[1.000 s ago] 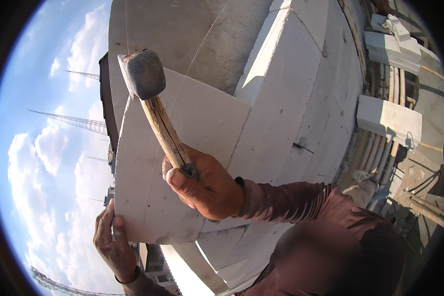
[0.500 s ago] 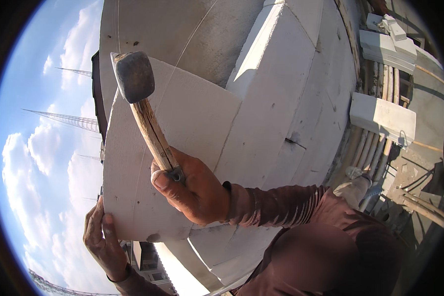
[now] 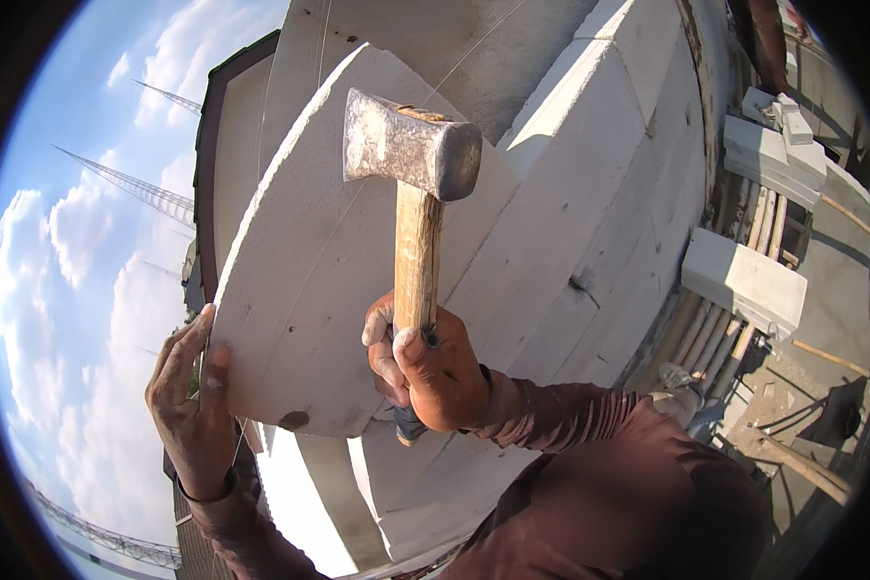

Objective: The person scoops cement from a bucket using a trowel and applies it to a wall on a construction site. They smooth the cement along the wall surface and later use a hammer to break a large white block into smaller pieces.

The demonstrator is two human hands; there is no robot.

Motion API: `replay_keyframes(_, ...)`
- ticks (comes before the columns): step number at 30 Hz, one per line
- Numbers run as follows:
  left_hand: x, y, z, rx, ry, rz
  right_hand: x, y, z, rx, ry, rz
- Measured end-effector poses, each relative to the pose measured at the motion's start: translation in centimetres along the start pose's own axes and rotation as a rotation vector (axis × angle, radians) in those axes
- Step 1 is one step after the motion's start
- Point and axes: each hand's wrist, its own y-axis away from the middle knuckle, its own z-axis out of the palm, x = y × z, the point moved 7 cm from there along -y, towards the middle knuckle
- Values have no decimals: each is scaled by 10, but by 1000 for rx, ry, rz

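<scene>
My right hand (image 3: 445, 372) is wrapped round the wooden handle of a hatchet (image 3: 411, 145). Its worn metal head has a flared blade at the left and a blunt, hammer-like end at the right. The head is raised in front of a large white lightweight-concrete block (image 3: 300, 251); whether it touches the block cannot be told. At the block's lower left edge, my left hand (image 3: 188, 406) grips with the thumb on the near face and fingers along the edge. Some of those fingers' grip is hidden.
White block courses form a wall (image 3: 590, 222) to the right, with a thin string stretched across it. Farther right, a stack of blocks (image 3: 773, 155) and a single block (image 3: 744, 280) rest on wooden poles (image 3: 715, 338). Another person's arm (image 3: 766, 43) shows at the upper right.
The hatchet has shifted right in the picture and turned, so its handle stands nearly upright and the blade's side shows. The view has tilted. My left hand stays on the block's edge.
</scene>
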Motion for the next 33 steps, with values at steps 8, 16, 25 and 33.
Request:
replay_keyframes(8, -15, 52, -8, -35, -324, -38, -5, 60, -23, 122, 102, 44)
replay_keyframes(16, -29, 82, -23, -182, -259, -305, 20, 67, -11, 117, 78, 129)
replay_keyframes(25, 10, 28, -34, 80, -108, 59, 15, 37, 2, 33, 77, 313)
replay_keyframes(33, -13, 25, -22, -21, 164, -31, -6, 36, 7, 85, -11, 475)
